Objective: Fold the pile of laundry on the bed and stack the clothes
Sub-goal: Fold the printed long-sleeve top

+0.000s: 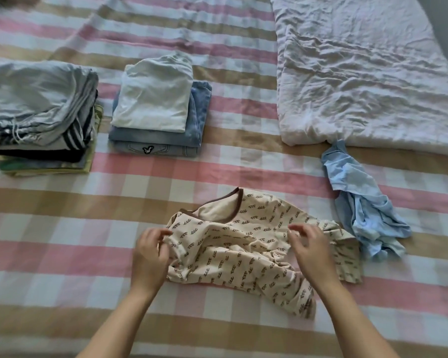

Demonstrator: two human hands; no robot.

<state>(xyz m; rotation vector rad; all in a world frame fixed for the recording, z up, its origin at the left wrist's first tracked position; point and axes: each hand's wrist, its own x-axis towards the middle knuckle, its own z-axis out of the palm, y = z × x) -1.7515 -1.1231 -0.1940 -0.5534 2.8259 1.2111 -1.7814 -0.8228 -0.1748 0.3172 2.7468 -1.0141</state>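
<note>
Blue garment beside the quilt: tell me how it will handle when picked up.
The blue garment lies crumpled in soft folds, so it will probably hang limp and unfurl. The cloth looks thin, so it is likely light. Its far end meets the quilt and may snag there.
</note>
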